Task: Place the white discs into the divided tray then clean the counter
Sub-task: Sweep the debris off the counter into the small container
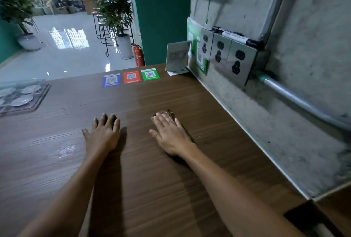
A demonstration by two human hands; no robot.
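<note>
Your right hand: your right hand (171, 134) lies flat, fingers straight and together, pressing a brown cloth (168, 113) onto the counter (152, 189); only the cloth's far edge shows past your fingertips
Your left hand: your left hand (103, 134) is released, fingers straight and slightly spread, palm down on the bare wood, grasping nothing
Your arms: both forearms reach forward from the near edge, roughly parallel, the two hands side by side and apart
Counter surface: a wet sheen shows on the wood to the left of your left hand
Discs: the white discs (21, 100) lie in the divided tray (40, 98) at the far left of the counter, well apart from your hands; about four show, the rest cut off by the frame edge
Cards: three QR cards (131, 77) lie flat in a row at the far edge, one blue, one red, one green
Stand: one small sign holder (177, 55) stands upright at the far right corner by the wall
Sockets: three wall sockets (226, 54) sit in a row on the right wall, with one marker (235, 36) resting on top of them
</note>
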